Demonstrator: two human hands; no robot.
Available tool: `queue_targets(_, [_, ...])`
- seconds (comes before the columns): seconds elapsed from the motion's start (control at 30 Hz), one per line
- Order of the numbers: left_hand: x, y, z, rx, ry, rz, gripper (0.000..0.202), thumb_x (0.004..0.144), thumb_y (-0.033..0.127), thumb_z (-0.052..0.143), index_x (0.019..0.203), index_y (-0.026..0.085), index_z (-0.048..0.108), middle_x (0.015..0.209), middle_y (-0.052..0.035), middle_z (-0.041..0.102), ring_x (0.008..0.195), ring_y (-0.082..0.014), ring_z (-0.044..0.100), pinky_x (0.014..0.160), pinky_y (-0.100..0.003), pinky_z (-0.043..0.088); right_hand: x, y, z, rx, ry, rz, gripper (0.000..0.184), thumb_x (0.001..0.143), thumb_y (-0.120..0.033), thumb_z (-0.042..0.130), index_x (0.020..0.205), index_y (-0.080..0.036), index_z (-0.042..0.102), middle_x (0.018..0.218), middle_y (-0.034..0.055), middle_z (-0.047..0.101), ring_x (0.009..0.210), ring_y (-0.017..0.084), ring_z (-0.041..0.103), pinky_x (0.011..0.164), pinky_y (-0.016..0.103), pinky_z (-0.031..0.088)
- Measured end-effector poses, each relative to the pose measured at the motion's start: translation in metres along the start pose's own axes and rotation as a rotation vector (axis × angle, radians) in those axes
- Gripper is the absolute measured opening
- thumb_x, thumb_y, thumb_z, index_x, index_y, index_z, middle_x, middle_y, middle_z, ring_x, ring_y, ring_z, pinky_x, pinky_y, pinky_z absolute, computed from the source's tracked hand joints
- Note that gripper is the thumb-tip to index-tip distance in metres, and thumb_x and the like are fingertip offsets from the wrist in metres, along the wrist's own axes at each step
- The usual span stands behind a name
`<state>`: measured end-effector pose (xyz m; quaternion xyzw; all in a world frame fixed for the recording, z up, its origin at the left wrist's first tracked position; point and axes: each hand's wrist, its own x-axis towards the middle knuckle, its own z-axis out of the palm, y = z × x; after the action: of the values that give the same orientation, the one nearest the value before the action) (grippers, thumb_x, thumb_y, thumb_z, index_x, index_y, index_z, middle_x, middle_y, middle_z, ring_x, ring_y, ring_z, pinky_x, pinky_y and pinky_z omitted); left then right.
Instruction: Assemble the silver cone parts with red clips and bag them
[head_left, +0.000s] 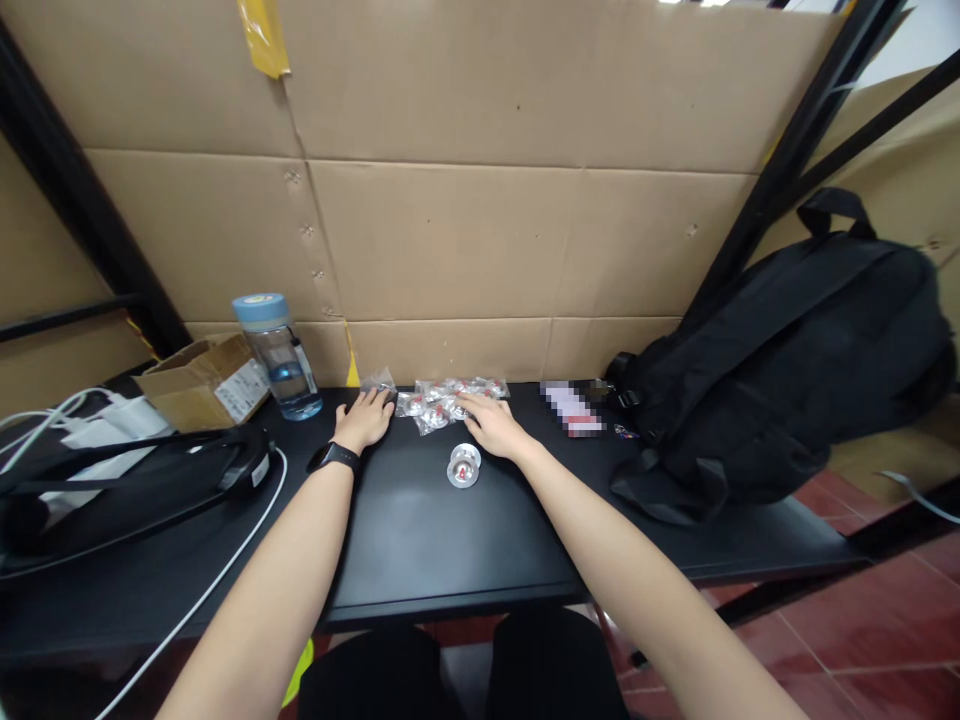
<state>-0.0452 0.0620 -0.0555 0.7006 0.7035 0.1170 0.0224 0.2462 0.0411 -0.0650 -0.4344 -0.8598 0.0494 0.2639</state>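
Note:
My left hand (365, 418), a black watch (334, 457) on its wrist, lies palm down with fingers stretched on the black tabletop. Its fingertips reach a crumpled clear plastic bag (379, 379). To its right is a row of small clear packets (433, 414) with shiny, red-marked pieces inside. My right hand (495, 424) lies flat with its fingers extended over the right part of these packets; whether it presses on them I cannot tell. Closer to me sits a round, shiny silver piece (463, 466) with a red mark at its centre, touched by neither hand.
A water bottle (285, 360) with a blue lid and an open cardboard box (202, 385) stand at the left, beside a black case (150, 490) and a white cable (247, 550). A black backpack (787, 350) fills the right. Cardboard (450, 240) walls off the back.

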Motion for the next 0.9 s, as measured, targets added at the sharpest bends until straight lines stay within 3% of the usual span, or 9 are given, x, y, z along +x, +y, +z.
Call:
queue_targets(0.17, [0.003, -0.001, -0.001, 0.018, -0.081, -0.05, 0.061, 0.1, 0.053, 0.022, 0.155, 0.032, 0.039, 0.167, -0.0077, 0.025, 0.154, -0.0368, 0.019, 0.117, -0.07, 0.016, 0.003, 0.003, -0.001, -0.036, -0.06, 0.027, 0.041, 0.093, -0.025, 0.06, 0.133, -0.027, 0.062, 0.141, 0.0114, 0.06, 0.13, 0.031, 0.052, 0.101, 0.047, 0.038])
queue_targets(0.37, [-0.003, 0.001, 0.004, 0.03, 0.01, -0.06, 0.057, 0.101, 0.042, 0.021, 0.153, 0.029, 0.043, 0.167, -0.0064, 0.027, 0.156, -0.0312, 0.013, 0.12, -0.065, 0.013, 0.002, 0.014, -0.006, 0.035, 0.058, 0.131, 0.024, 0.087, -0.017, 0.063, 0.109, -0.023, 0.071, 0.113, 0.009, 0.073, 0.108, 0.027, 0.064, 0.095, 0.043, 0.044])
queue_targets(0.5, [-0.006, -0.002, 0.005, 0.011, 0.158, -0.05, 0.051, 0.098, 0.029, 0.032, 0.146, 0.025, 0.05, 0.164, -0.0091, 0.034, 0.153, -0.0301, 0.023, 0.118, -0.064, 0.021, 0.0, 0.018, -0.012, 0.372, 0.231, 0.184, 0.012, 0.085, -0.026, 0.067, 0.095, -0.021, 0.071, 0.09, 0.0054, 0.075, 0.083, 0.021, 0.069, 0.08, 0.034, 0.051])
queue_targets(0.6, [-0.007, -0.003, 0.003, -0.016, 0.204, -0.052, 0.049, 0.095, 0.022, 0.037, 0.141, 0.026, 0.054, 0.16, -0.0091, 0.041, 0.149, -0.0301, 0.032, 0.116, -0.062, 0.026, -0.002, 0.013, -0.02, 0.636, 0.298, 0.191, 0.021, 0.082, -0.04, 0.07, 0.084, -0.019, 0.067, 0.076, 0.0027, 0.072, 0.07, 0.019, 0.068, 0.069, 0.03, 0.051])
queue_targets(0.7, [-0.008, -0.002, -0.001, -0.035, 0.224, -0.037, 0.046, 0.095, 0.02, 0.037, 0.135, 0.026, 0.058, 0.157, -0.0086, 0.046, 0.144, -0.0295, 0.039, 0.112, -0.058, 0.032, -0.004, 0.003, -0.027, 0.777, 0.267, 0.154, 0.027, 0.081, -0.045, 0.07, 0.08, -0.018, 0.066, 0.074, 0.0026, 0.071, 0.069, 0.018, 0.067, 0.069, 0.029, 0.052])
queue_targets(0.9, [-0.011, 0.003, -0.004, -0.056, 0.18, -0.009, 0.041, 0.098, 0.029, 0.037, 0.132, 0.025, 0.059, 0.15, -0.0099, 0.053, 0.137, -0.0308, 0.045, 0.108, -0.056, 0.036, -0.006, -0.013, -0.03, 0.779, 0.187, 0.103, 0.03, 0.086, -0.048, 0.066, 0.078, -0.019, 0.07, 0.079, 0.004, 0.073, 0.071, 0.02, 0.067, 0.071, 0.032, 0.052])
